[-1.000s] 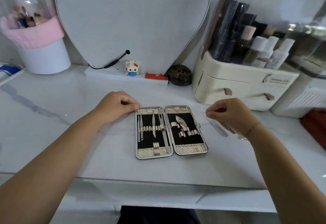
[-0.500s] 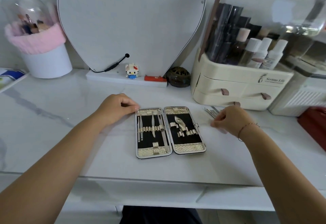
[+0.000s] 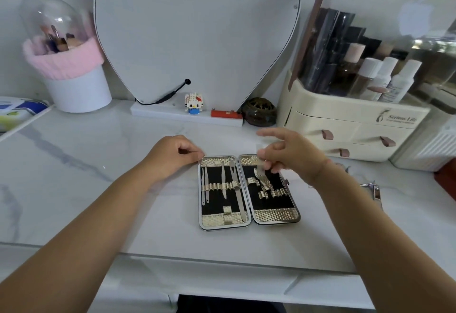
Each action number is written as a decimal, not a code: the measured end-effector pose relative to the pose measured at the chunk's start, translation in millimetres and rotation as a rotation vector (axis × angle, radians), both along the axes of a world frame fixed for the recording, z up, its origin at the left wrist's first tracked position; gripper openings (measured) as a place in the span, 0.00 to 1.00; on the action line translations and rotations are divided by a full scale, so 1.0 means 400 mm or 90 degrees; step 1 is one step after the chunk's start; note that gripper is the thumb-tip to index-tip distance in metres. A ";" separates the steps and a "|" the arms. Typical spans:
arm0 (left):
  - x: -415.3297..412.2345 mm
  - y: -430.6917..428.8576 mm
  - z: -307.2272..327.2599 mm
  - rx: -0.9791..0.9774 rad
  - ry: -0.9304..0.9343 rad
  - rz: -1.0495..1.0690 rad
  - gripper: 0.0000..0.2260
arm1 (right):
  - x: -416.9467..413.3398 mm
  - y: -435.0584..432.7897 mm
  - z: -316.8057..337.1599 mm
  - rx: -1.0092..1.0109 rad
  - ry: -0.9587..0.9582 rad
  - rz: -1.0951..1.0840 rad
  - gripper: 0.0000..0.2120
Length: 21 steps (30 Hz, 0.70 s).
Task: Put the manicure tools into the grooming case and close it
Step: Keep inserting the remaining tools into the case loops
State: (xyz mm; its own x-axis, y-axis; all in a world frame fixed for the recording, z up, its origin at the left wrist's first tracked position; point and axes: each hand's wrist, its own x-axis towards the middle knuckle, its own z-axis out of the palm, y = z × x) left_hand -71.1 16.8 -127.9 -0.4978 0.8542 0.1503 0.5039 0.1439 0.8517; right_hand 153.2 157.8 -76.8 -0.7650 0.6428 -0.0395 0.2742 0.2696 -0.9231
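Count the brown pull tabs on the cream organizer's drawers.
3 pull tabs on the organizer: upper left, upper right, lower middle. None looks hidden.

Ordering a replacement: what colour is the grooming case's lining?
Black lining, gold textured trim; head view shows it best.

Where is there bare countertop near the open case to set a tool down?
Free: marble left of the grooming case, bounded by left hand, brush pot and mirror base; also the strip before it. Crowded: right side, loose tools and clipper by the drawer organiser.
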 end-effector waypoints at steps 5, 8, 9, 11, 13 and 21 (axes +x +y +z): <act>0.002 0.000 0.002 -0.008 0.009 -0.003 0.06 | -0.055 0.017 -0.032 -0.015 -0.015 0.033 0.25; -0.001 0.001 0.003 -0.016 0.026 -0.010 0.05 | -0.052 0.025 -0.041 0.020 -0.046 0.066 0.22; -0.001 0.001 0.003 -0.016 0.028 -0.011 0.05 | -0.050 0.026 -0.042 0.026 -0.053 0.077 0.20; -0.001 0.001 0.002 -0.013 0.024 -0.010 0.05 | -0.048 0.029 -0.041 0.029 -0.064 0.094 0.17; 0.000 0.000 0.002 -0.011 0.023 -0.010 0.05 | -0.048 0.030 -0.040 0.037 -0.077 0.105 0.14; -0.001 0.003 0.003 -0.016 0.034 -0.015 0.05 | -0.054 0.019 -0.046 0.153 -0.121 0.099 0.07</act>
